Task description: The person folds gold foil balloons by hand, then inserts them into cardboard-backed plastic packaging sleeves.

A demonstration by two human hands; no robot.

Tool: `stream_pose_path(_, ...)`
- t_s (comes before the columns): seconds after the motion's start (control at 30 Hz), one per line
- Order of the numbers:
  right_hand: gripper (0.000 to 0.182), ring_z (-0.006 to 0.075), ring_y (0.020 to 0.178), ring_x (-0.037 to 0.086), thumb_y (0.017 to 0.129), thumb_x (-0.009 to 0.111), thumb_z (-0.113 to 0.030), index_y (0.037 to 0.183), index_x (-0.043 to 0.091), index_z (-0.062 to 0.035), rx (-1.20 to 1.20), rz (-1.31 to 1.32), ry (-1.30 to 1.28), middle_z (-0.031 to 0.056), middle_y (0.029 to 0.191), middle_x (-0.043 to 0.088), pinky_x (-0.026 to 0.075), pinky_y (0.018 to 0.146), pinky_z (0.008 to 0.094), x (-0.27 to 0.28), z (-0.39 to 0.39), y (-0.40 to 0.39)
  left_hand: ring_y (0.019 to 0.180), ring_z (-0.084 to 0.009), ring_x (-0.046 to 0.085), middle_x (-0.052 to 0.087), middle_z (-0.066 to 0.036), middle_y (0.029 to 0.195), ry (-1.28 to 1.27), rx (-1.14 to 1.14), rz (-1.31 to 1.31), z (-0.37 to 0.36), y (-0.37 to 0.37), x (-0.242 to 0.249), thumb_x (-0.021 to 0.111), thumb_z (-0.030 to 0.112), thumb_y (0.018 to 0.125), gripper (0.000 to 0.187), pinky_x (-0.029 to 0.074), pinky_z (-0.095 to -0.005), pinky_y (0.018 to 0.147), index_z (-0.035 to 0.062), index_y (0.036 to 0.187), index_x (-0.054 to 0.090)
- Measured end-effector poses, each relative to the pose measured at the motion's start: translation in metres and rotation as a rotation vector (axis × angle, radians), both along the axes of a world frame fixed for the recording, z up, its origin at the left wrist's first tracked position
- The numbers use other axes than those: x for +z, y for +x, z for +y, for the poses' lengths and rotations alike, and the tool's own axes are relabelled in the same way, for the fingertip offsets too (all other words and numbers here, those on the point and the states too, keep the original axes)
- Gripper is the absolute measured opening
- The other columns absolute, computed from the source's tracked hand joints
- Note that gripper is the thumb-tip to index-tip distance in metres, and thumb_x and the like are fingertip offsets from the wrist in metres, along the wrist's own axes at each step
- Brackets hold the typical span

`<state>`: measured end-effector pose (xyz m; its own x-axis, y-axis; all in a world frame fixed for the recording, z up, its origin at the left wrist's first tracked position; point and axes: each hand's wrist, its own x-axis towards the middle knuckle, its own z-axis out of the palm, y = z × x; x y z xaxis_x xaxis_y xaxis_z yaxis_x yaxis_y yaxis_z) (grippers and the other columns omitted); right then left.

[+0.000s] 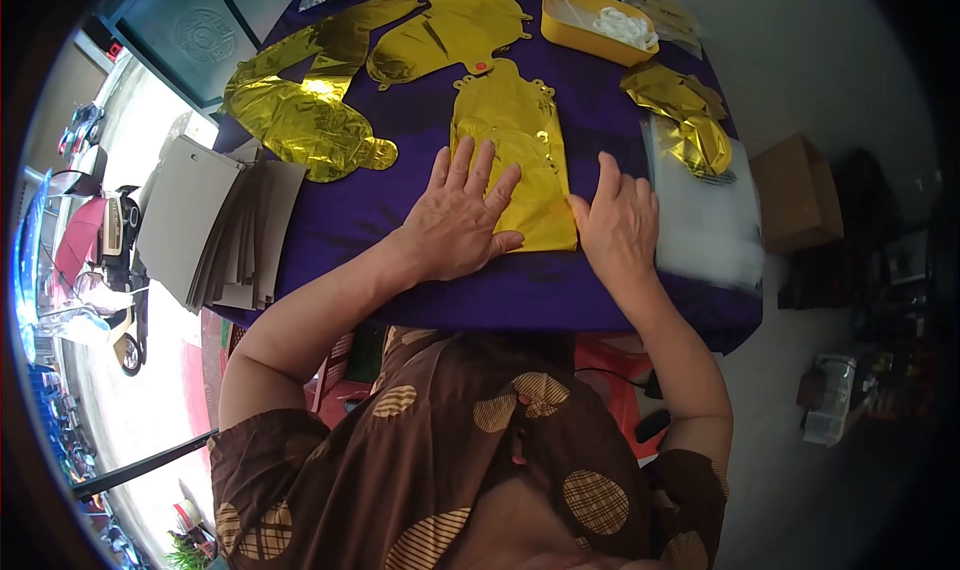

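Observation:
A folded gold foil balloon point(515, 195) lies flat on the purple cloth in front of me, its scalloped, tabbed end pointing away. My left hand point(455, 210) rests palm down on its left side, fingers spread. At the balloon's right edge is my right hand point(620, 220), with the thumb at the foil and the index finger stretched forward. The other fingers of that hand bend slightly, and nothing shows in its grasp. Beyond lie two unfolded gold foil balloons, one at the far left point(310, 110) and one at the back point(450, 30), which has a small red spot.
Grey cardboard sheets point(215, 225) are stacked at the table's left edge. Clear plastic bags point(705, 225) lie at the right, with crumpled gold foil point(690, 120) over them. A yellow tray point(590, 45) holds white items at the back. A cardboard box point(797, 195) stands beyond the right edge.

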<state>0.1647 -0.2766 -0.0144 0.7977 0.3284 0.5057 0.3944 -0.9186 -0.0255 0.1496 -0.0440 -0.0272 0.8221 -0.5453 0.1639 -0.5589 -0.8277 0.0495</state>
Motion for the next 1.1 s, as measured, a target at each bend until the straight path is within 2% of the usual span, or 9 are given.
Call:
stream_pose_path(0.17, 0.040, 0.0247, 0.066, 0.060, 0.089, 0.070, -0.030, 0.106, 0.061, 0.0045, 0.062, 0.266, 0.369, 0.0108, 0.067, 0.061, 0.047, 0.063, 0.0398, 0.011, -0.022, -0.023, 0.142, -0.0546, 0.020, 0.027, -0.035, 0.151, 0.010, -0.004, -0.011, 0.001, -0.005, -0.001, 0.047, 0.056, 0.096, 0.078, 0.019, -0.0610, 0.116, 0.0007, 0.149, 0.032)
stream_pose_path(0.27, 0.048, 0.0162, 0.057, 0.061, 0.099, 0.056, -0.041, 0.090, 0.065, 0.0053, 0.009, 1.026, 0.782, 0.0091, 0.061, 0.064, 0.048, 0.058, 0.0341, 0.044, -0.035, -0.074, 0.142, -0.0550, 0.021, 0.027, -0.035, 0.151, 0.004, -0.027, -0.006, 0.002, -0.020, 0.001, 0.046, 0.056, 0.096, 0.078, 0.019, -0.0617, 0.115, 0.0004, 0.149, 0.033)
stream_pose_path(0.37, 0.057, 0.0122, 0.062, 0.063, 0.102, 0.047, -0.047, 0.093, 0.069, 0.0046, -0.085, 1.412, 0.700, 0.0086, 0.069, 0.069, 0.052, 0.064, 0.0270, 0.040, -0.049, -0.116, 0.141, -0.0553, 0.021, 0.027, -0.035, 0.150, -0.011, -0.064, 0.020, -0.001, -0.050, 0.010, 0.046, 0.057, 0.096, 0.078, 0.020, -0.0627, 0.114, 0.0001, 0.148, 0.032)
stream_pose_path(0.47, 0.054, 0.0141, 0.070, 0.066, 0.102, 0.050, -0.043, 0.095, 0.069, 0.0075, 0.065, 1.283, 0.759, 0.0122, 0.080, 0.072, 0.054, 0.067, 0.0278, 0.002, -0.051, -0.142, 0.141, -0.0555, 0.022, 0.027, -0.035, 0.150, -0.044, -0.108, 0.034, -0.004, -0.080, 0.009, 0.046, 0.058, 0.095, 0.080, 0.020, -0.0641, 0.113, 0.0001, 0.148, 0.032)
stream_pose_path(0.67, 0.039, 0.0236, 0.091, 0.071, 0.104, 0.051, -0.027, 0.123, 0.059, 0.0054, 0.303, 1.389, 1.557, 0.0143, 0.106, 0.070, 0.055, 0.076, 0.0294, -0.037, -0.025, -0.165, 0.141, -0.0553, 0.022, 0.028, -0.033, 0.150, -0.146, -0.195, 0.065, -0.013, -0.125, 0.008, 0.050, 0.059, 0.092, 0.082, 0.021, -0.0653, 0.112, 0.0014, 0.148, 0.034)
stream_pose_path(0.8, 0.036, 0.0237, 0.091, 0.071, 0.105, 0.047, -0.025, 0.119, 0.061, 0.0058, 0.344, 1.384, 1.574, 0.0162, 0.106, 0.071, 0.056, 0.075, 0.0293, -0.039, -0.020, -0.179, 0.135, -0.0467, 0.038, 0.041, -0.030, 0.143, -0.526, -0.107, 0.049, 0.001, -0.137, 0.016, 0.065, 0.032, 0.090, 0.061, 0.032, -0.0534, 0.111, -0.0009, 0.138, 0.046)
stream_pose_path(0.87, 0.037, 0.0236, 0.089, 0.072, 0.105, 0.047, -0.025, 0.118, 0.062, 0.0060, 0.320, 1.386, 1.554, 0.0167, 0.106, 0.071, 0.056, 0.075, 0.0290, -0.037, -0.021, -0.187, 0.110, -0.0390, 0.060, 0.059, -0.026, 0.120, -0.842, 0.091, 0.016, 0.015, -0.149, 0.010, 0.064, 0.010, 0.088, 0.031, 0.050, -0.0444, 0.089, -0.0039, 0.115, 0.059)
stream_pose_path(0.9, 0.036, 0.0252, 0.089, 0.072, 0.105, 0.047, -0.023, 0.118, 0.062, 0.0067, 0.312, 1.383, 1.550, 0.0182, 0.106, 0.071, 0.056, 0.074, 0.0300, -0.036, -0.020, -0.190, 0.076, -0.0295, 0.066, 0.066, -0.018, 0.091, -1.027, 0.184, -0.016, 0.017, -0.156, 0.009, 0.062, 0.006, 0.089, 0.014, 0.052, -0.0397, 0.068, -0.0046, 0.098, 0.062)
stream_pose_path(1.1, 0.034, 0.0293, 0.089, 0.072, 0.104, 0.048, -0.020, 0.118, 0.061, 0.0078, 0.310, 1.394, 1.567, 0.0224, 0.106, 0.070, 0.058, 0.074, 0.0322, -0.041, -0.018, -0.209, 0.070, -0.0131, 0.065, 0.070, -0.012, 0.082, -1.350, 0.516, 0.995, 0.037, -0.172, 0.005, 0.057, 0.021, 0.099, 0.027, 0.053, -0.0261, 0.064, -0.0034, 0.102, 0.067)
